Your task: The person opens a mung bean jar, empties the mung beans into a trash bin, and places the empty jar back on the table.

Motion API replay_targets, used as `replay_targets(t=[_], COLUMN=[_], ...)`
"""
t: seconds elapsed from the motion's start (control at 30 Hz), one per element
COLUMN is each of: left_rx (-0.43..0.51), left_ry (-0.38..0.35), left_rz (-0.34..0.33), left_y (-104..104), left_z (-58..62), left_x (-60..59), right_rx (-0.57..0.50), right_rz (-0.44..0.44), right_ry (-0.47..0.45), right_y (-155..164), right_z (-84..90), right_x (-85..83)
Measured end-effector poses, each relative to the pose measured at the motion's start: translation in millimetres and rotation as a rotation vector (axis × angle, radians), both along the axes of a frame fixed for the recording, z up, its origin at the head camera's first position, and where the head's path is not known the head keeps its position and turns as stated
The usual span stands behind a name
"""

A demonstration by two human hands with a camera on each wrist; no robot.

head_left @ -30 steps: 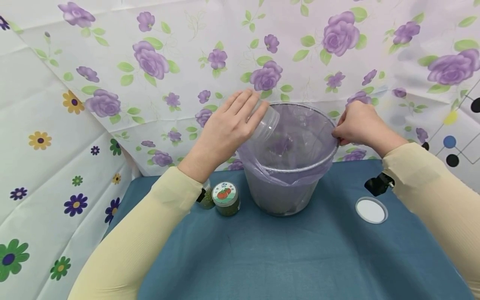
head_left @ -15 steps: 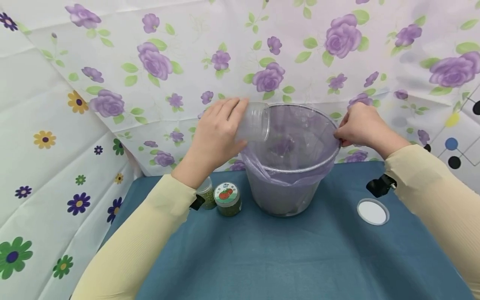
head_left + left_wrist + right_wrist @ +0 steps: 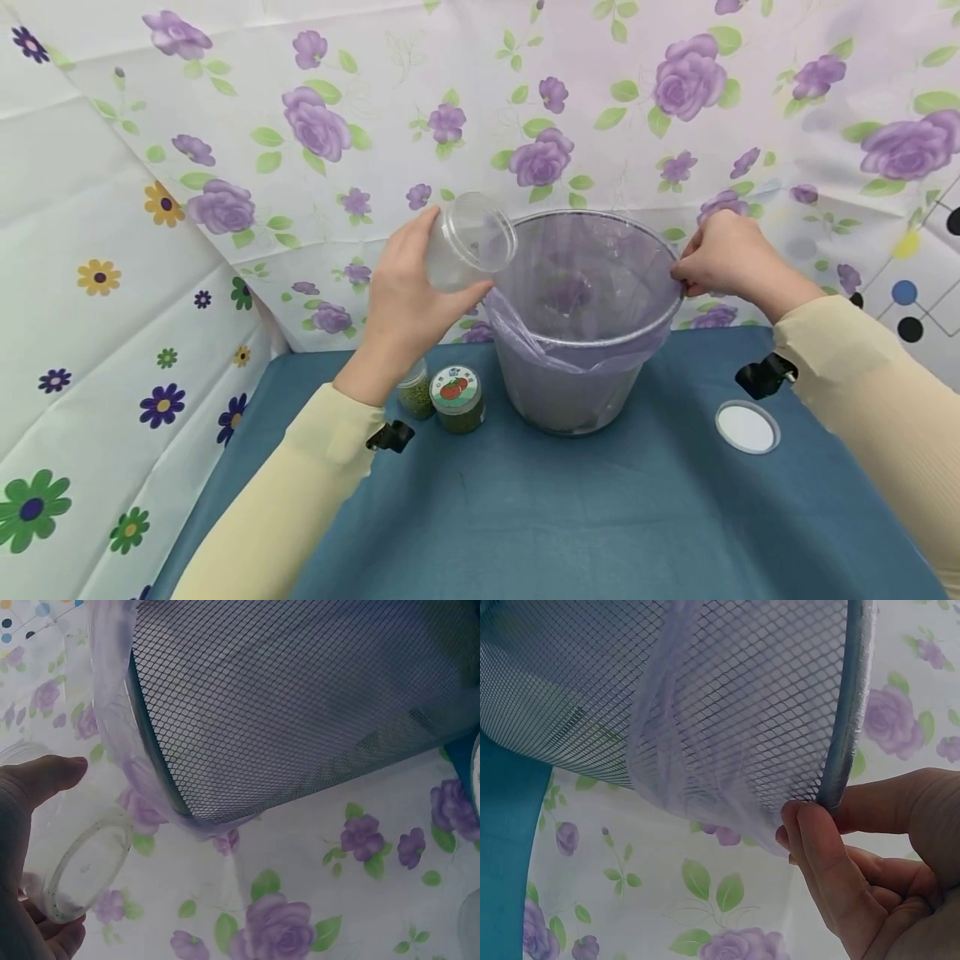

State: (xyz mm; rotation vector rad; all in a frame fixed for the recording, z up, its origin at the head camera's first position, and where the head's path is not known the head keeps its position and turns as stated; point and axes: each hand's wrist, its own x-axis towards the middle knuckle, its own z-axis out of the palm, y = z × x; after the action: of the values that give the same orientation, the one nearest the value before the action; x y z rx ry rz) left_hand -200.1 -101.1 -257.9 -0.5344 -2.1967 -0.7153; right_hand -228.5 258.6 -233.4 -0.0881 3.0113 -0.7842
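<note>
My left hand (image 3: 408,292) grips a clear plastic jar (image 3: 467,246) at the left rim of a mesh wastebasket (image 3: 566,400). The jar is tilted with its lidless mouth toward the basket and looks see-through; a few small specks cling near its base in the left wrist view. A thin purple bin liner (image 3: 600,358) lines the basket and folds over its rim. On the basket's right side my right hand (image 3: 723,254) pinches the rim and the liner between thumb and fingers, as the right wrist view (image 3: 870,855) also shows.
A jar with a tomato-picture lid (image 3: 457,400) and a second jar of green grains (image 3: 416,396) stand left of the basket. A round white lid (image 3: 747,427) lies at the right on the blue tablecloth (image 3: 540,517). A flowered sheet (image 3: 375,125) hangs close behind.
My left hand has drawn the jar leftward from over the basket's opening and turned it so its mouth tips upward and toward the camera. My right hand stays at the rim.
</note>
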Motion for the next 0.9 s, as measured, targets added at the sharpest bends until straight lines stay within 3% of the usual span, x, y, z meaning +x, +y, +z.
replay_targets(t=[0.27,0.6,0.73,0.9], left_rx=[0.216,0.389,0.428,0.47], left_ry=[-0.019,-0.135,-0.185,-0.268], left_rz=[-0.012,-0.054,-0.011,0.037], left_y=[-6.8,-6.1,-8.8,-8.3], left_z=[-25.6,-49.9,-70.1,-89.6], left_x=[7.3,26.7,27.0,36.6], right_rx=[-0.009,-0.04,-0.049,-0.081], right_rz=[0.003,-0.007,-0.012,-0.031], right_ry=[0.043,0.072,0.083,0.084], right_y=[1.9,3.2,4.7,6.9], right_z=[-6.5,-10.9,-12.5,-15.5], right_x=[1.1,2.2,2.7,5.1])
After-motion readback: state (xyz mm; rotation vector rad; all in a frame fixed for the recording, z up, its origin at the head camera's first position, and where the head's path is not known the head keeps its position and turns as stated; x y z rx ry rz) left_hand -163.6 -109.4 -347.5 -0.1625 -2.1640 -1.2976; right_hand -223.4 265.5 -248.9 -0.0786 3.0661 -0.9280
